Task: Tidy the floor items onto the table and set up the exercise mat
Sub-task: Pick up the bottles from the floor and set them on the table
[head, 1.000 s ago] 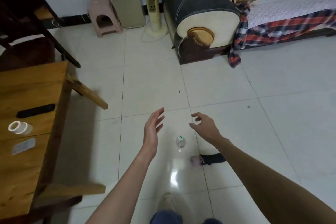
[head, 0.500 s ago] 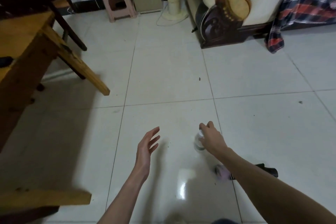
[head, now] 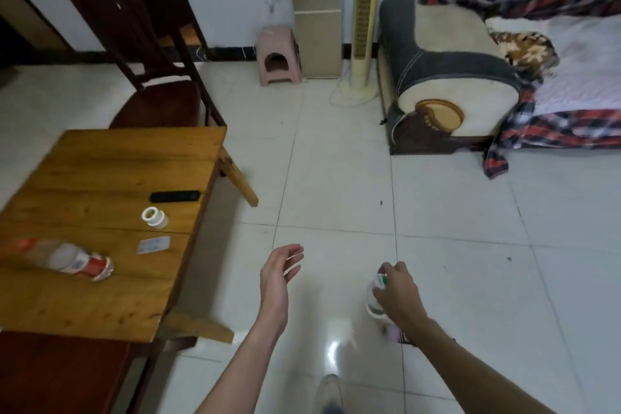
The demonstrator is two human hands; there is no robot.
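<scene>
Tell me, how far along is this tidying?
Early. A clear plastic bottle with a red label already lies on the wooden table. The right hand grips a small white bottle; the left hand is empty. No exercise mat is visible.

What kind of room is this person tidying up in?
Most likely a living room in a home: a sofa draped with a plaid blanket, a tower fan by the wall, and a wooden table on tiled floor.

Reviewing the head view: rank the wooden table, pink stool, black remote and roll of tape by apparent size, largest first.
1. wooden table
2. pink stool, though it stands farther away, so its true size is understated
3. black remote
4. roll of tape, close to the remote
</scene>
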